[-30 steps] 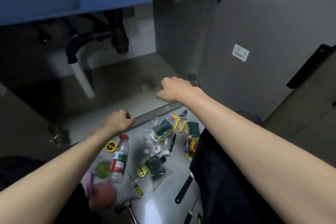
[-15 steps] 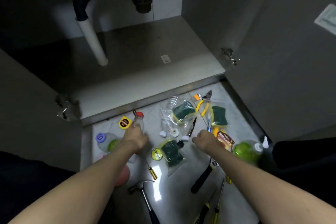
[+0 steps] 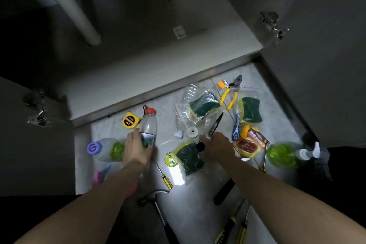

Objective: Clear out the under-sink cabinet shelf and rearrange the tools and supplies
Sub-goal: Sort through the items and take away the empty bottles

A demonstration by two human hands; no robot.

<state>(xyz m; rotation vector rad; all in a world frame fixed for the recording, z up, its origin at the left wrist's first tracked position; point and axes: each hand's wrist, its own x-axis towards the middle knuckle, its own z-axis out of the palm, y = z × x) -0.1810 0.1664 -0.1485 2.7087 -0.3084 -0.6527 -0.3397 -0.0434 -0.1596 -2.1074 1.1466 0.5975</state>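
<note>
Fingers of the left hand (image 3: 136, 149) curl round the red-capped bottle (image 3: 148, 127), its long axis running away from the palm toward the shelf (image 3: 138, 69). Right hand (image 3: 214, 144) reaches the bagged sponge (image 3: 188, 156) below its knuckles; its grip I cannot tell.

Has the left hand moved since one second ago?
Yes. The left hand came down from the cabinet shelf edge to the floor and now grips the red-capped bottle.
</note>
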